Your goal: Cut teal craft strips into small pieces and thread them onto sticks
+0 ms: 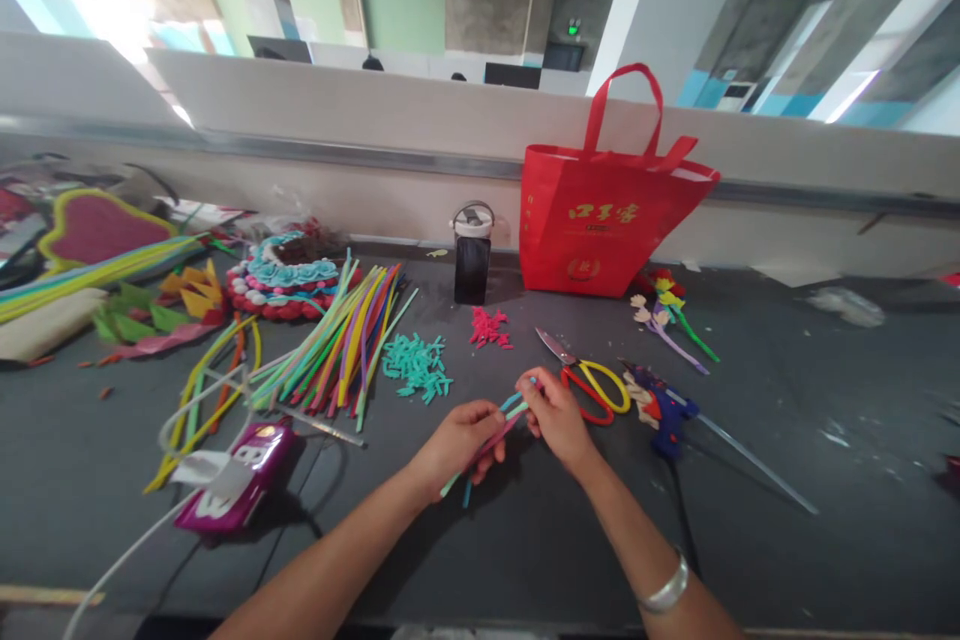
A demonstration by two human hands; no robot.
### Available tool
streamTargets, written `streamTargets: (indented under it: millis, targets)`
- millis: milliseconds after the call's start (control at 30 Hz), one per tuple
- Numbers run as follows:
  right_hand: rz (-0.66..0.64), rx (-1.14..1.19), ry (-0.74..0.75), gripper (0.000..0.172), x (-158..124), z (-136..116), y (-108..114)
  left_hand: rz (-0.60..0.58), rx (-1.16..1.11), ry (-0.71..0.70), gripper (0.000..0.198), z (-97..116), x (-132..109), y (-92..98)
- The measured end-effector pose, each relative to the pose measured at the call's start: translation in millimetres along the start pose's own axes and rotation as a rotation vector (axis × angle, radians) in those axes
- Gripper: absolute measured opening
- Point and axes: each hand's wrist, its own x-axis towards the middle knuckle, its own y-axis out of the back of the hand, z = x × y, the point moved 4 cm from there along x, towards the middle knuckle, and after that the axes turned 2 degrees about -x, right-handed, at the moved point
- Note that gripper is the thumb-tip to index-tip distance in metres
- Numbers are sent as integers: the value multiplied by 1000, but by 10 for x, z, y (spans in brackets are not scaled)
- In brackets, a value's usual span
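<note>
Between both hands runs a small bundle of thin coloured sticks [516, 412], in blue, pale green and pink. My left hand [466, 440] is closed around its lower part, and the pale green and blue ends poke out below. At the upper end, the fingers of my right hand [553, 412] pinch the sticks. Just beyond my right hand lie scissors [592, 382] with one red and one yellow handle. A pile of short teal pieces [417, 366] and a smaller pile of pink-red pieces [490, 328] lie beyond my left hand.
Left of the teal pile is a spread of long coloured sticks [345, 340], with a purple tissue pack [244, 480] nearer me. A black bottle [472, 265] and red bag [607, 220] stand at the back. Rightward lie a blue glue gun [670, 415] and small craft flowers [667, 305].
</note>
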Motion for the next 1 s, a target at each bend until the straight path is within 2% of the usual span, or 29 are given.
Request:
streamTargets:
  millis: [200, 333, 400, 533, 633, 733, 800, 867, 1000]
  targets:
    - [66, -198, 130, 24, -38, -28, -60, 12, -100, 33, 39, -16, 2, 5]
    - [131, -267, 202, 18, -16, -55, 1, -97, -20, 82, 41, -14, -65, -91]
    - [108, -183, 172, 18, -2, -49, 39, -135, -23, 104, 41, -7, -110, -137]
    - [-109, 185, -14, 30, -15, -10, -22, -113, -117, 133, 39, -14, -151, -143]
    - [-137, 453, -83, 39, -57, -15, -99, -131, -107, 144, 40, -45, -149, -158]
    - [-154, 517, -99, 39, -84, -10, -164, -163, -23, 168, 43, -75, -160, -220]
    - [-108, 451, -87, 38, -75, 9, -157, -162, 23, 182, 46, -74, -179, -265]
    - [-9, 366, -75, 44, -49, 36, -112, -146, 51, 172, 45, -47, -205, -302]
    - [211, 277, -72, 46, -2, 72, -11, -27, 251, 60, 43, 54, -316, -302]
